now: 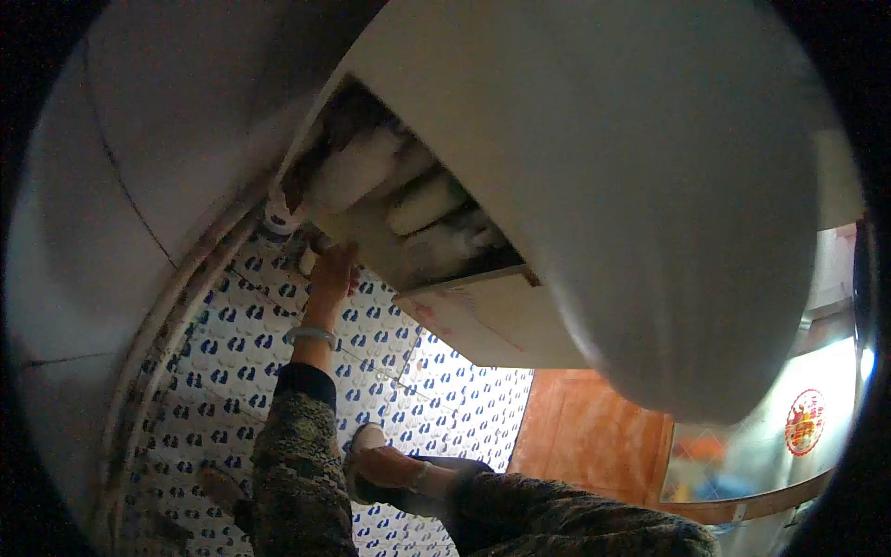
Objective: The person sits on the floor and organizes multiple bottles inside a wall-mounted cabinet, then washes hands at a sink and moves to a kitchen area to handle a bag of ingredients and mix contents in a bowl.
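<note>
My left hand (334, 270), with a pale bangle (311, 337) at the wrist and a camouflage sleeve, is at the lower front edge of a pale cabinet (515, 324). Its fingers are dark and blurred, so what they hold or touch cannot be told. A small pale thing (307, 262) shows beside them. Above the hand, an open compartment (369, 244) holds several pale, rounded things (426, 206), perhaps shoes, too dim to name surely. My right hand is out of view.
A large, curved pale surface (682, 209) overhangs on the right. A white cylindrical foot (280, 221) stands near the wall. My shod foot (369, 438) rests on the patterned floor covering (379, 362). An orange-brown wooden panel (592, 425) lies beyond.
</note>
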The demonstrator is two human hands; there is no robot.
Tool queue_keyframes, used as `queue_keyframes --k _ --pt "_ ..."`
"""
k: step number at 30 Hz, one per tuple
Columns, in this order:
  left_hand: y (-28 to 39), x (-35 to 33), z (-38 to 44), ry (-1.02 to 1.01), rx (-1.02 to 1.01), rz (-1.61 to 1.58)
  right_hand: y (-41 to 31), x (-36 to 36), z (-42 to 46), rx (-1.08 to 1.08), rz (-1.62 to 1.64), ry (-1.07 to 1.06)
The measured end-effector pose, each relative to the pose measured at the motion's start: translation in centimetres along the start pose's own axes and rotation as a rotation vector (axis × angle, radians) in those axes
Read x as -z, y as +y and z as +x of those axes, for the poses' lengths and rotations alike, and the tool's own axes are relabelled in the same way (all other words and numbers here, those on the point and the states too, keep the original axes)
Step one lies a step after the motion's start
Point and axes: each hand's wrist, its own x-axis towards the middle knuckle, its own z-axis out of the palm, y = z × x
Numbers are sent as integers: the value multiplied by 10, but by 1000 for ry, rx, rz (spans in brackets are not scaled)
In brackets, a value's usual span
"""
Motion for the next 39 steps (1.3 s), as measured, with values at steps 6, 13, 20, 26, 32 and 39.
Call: queue_keyframes --k 6,13,20,26,32,39 --pt "11 -1 -105 129 -14 30 8 -45 -23 170 -24 154" --pt "171 -67 -282 421 -498 267 -111 -60 -84 261 -75 187" --pt "316 -231 -342 269 -1089 920 -234 4 -150 293 196 253" --pt "322 -301 -306 0 -932 1678 -315 151 -244 359 363 521" --pt "318 -306 -303 16 -894 1824 -251 309 -348 384 36 1233" --pt "317 -307 -299 76 -864 1859 -89 515 -377 -42 -197 1614"
